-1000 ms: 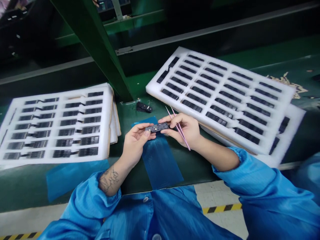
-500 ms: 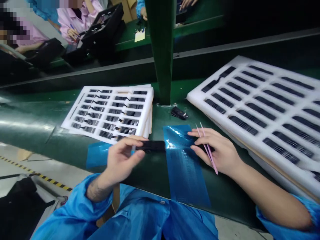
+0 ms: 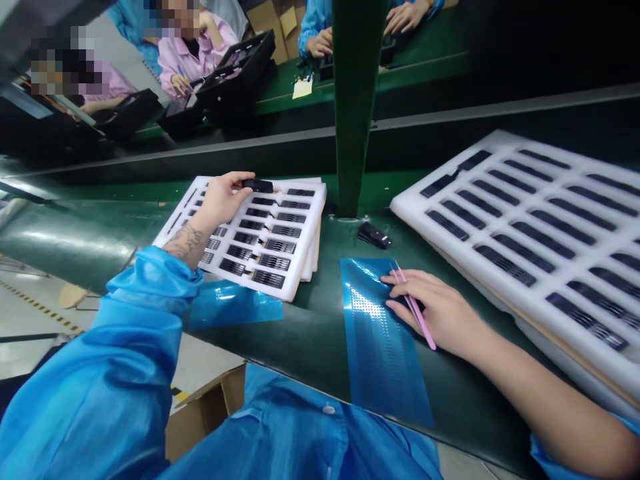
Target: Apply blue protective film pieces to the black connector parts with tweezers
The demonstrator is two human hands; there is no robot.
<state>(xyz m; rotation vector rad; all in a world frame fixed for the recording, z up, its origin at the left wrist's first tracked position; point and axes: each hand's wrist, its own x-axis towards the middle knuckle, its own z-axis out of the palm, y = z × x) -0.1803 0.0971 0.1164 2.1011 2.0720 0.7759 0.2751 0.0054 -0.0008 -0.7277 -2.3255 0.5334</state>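
My left hand [image 3: 223, 198] reaches out over the left white foam tray [image 3: 300, 267] and pinches a small black part [image 3: 257, 185] above its far edge. Rows of similar black parts fill that tray's slots. My right hand [image 3: 434, 308] rests on the green bench beside a blue perforated film sheet [image 3: 381, 333], fingers curled round pink tweezers [image 3: 414, 307] that point away from me.
A larger white foam tray [image 3: 505, 220] of black parts lies at the right. A green post [image 3: 355, 100] stands mid-bench with a loose black part [image 3: 374, 235] at its foot. A second blue film [image 3: 233, 303] lies under the left tray. Other people work at benches behind.
My left hand carried the black part from in front of me up and left to the far edge of the left tray. My right hand stayed by the blue film with the tweezers.
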